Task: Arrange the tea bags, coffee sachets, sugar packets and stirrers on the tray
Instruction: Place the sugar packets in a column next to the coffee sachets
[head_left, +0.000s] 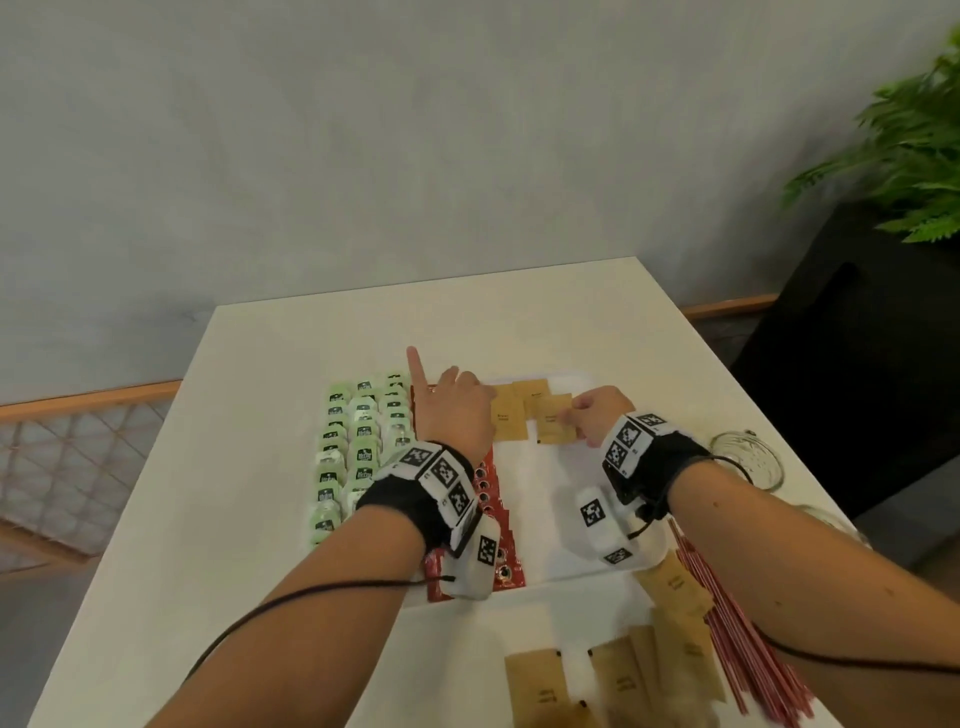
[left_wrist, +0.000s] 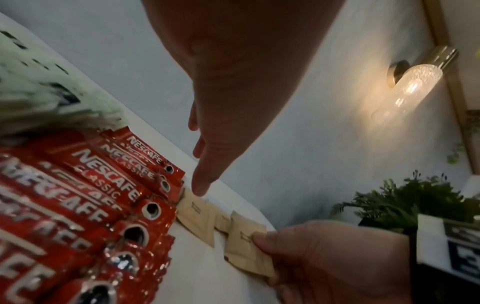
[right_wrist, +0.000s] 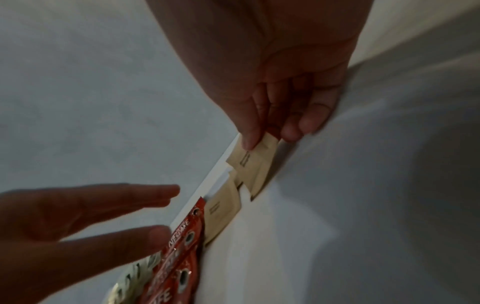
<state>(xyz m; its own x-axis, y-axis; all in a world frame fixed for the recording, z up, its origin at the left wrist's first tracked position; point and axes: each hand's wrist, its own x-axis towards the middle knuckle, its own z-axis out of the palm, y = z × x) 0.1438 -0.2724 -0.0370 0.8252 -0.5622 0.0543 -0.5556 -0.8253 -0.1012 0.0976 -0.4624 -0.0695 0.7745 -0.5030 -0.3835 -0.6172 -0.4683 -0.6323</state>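
My right hand pinches a sugar packet; I square it beside its neighbours on the tray, left hand spread, fingertip steadying them

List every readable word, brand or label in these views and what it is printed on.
"NESCAFE CLASSIC": on the red coffee sachets lined up on the white tray.
Green-and-white tea bags: dark logo, too blurred to read.
Brown paper sugar packets: small print, too small to read.
White wrist bands: black square marker codes, no words.

arms: bare | wrists: black straps, white camera units with black-and-white square markers | thin black cables
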